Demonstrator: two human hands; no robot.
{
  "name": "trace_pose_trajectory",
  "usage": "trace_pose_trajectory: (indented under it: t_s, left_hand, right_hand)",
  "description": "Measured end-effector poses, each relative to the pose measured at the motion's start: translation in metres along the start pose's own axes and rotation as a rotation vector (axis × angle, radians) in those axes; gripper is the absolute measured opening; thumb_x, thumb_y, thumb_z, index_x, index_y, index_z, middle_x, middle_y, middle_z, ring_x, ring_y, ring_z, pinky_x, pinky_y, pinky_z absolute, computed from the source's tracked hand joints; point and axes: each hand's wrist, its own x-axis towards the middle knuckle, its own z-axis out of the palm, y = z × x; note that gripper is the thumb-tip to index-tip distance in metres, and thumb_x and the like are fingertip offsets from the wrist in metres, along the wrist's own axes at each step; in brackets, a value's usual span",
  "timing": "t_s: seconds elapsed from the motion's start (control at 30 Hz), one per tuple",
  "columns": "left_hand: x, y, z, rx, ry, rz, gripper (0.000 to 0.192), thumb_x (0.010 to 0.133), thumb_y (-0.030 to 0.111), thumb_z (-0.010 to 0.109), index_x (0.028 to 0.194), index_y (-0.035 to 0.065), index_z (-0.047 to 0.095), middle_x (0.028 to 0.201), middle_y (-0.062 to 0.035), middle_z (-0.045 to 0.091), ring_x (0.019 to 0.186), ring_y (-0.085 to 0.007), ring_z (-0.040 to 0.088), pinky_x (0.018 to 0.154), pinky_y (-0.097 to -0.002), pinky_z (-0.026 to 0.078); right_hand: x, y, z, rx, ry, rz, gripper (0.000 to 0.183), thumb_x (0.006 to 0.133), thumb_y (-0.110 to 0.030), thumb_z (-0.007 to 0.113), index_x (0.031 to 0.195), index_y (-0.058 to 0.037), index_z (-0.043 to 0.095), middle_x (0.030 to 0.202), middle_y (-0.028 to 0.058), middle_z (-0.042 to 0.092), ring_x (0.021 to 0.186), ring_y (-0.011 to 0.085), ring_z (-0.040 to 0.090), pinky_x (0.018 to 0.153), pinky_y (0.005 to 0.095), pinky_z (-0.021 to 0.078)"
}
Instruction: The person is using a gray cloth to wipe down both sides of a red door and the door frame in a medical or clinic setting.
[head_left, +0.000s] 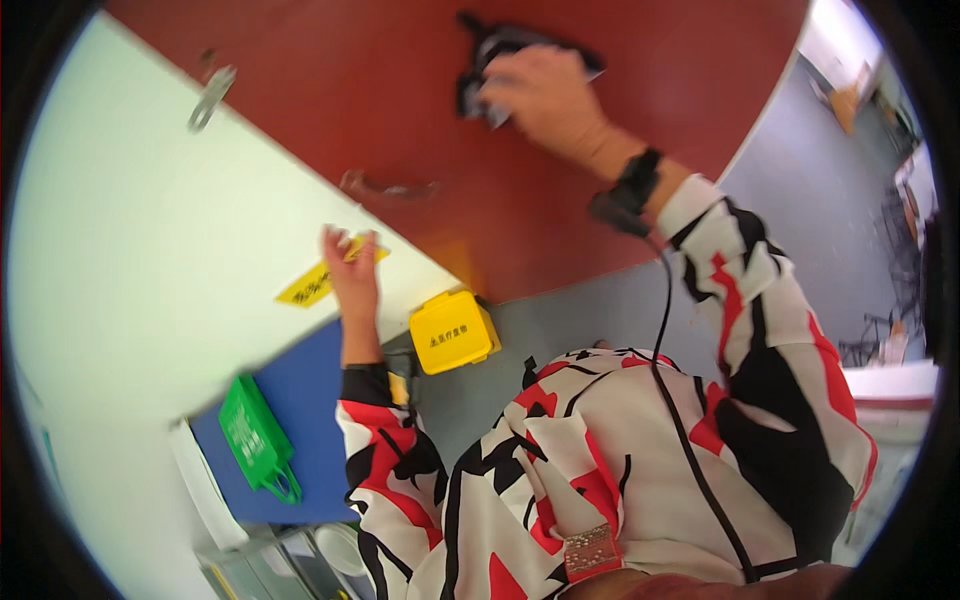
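Note:
My right hand (544, 97) reaches far forward and rests over a black and grey object (525, 56) against the dark red surface; blur hides what the object is and whether the fingers grip it. A black device with a cable is strapped to that wrist. My left hand (356, 277) is raised in front of a yellow strip with dark writing (306, 288) on the white wall, fingers apart and nothing seen in them. Just beyond that hand, a clear or shiny curved item (390, 186) shows against the red surface, blurred.
A metal latch or handle (213, 97) is at the red surface's left edge. Below stands a yellow lidded bin (451, 332) with writing. A green bag (255, 435) lies on a blue surface (311, 427) at lower left. Chairs (870, 337) and tables are at far right.

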Motion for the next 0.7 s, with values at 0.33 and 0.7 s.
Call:
trace_pose_trajectory:
  t_s: [0.33, 0.7]
  left_hand:
    - [0.053, 0.066, 0.026, -0.258, -0.102, -0.132, 0.061, 0.094, 0.032, 0.061, 0.139, -0.0007, 0.036, 0.128, -0.0118, 0.051, 0.116, -0.0205, 0.048, 0.100, -0.0316, 0.037]
    - [0.061, 0.026, 0.032, -0.165, -0.001, -0.109, 0.059, 0.083, 0.001, 0.068, 0.134, 0.0016, 0.038, 0.116, -0.0081, 0.049, 0.109, -0.0199, 0.049, 0.096, -0.0324, 0.043]
  right_hand:
    - [-0.188, 0.108, -0.023, -0.102, -0.028, 0.589, 0.025, 0.075, -0.009, 0.065, 0.096, -0.0209, 0.066, 0.107, 0.0052, 0.058, 0.094, 0.0315, 0.054, 0.074, 0.0413, 0.0462]
    - [-0.214, 0.049, 0.013, 0.372, 0.207, 1.088, 0.026, 0.069, 0.000, 0.062, 0.093, -0.0092, 0.061, 0.098, 0.0117, 0.060, 0.102, 0.0328, 0.054, 0.082, 0.0429, 0.0500]
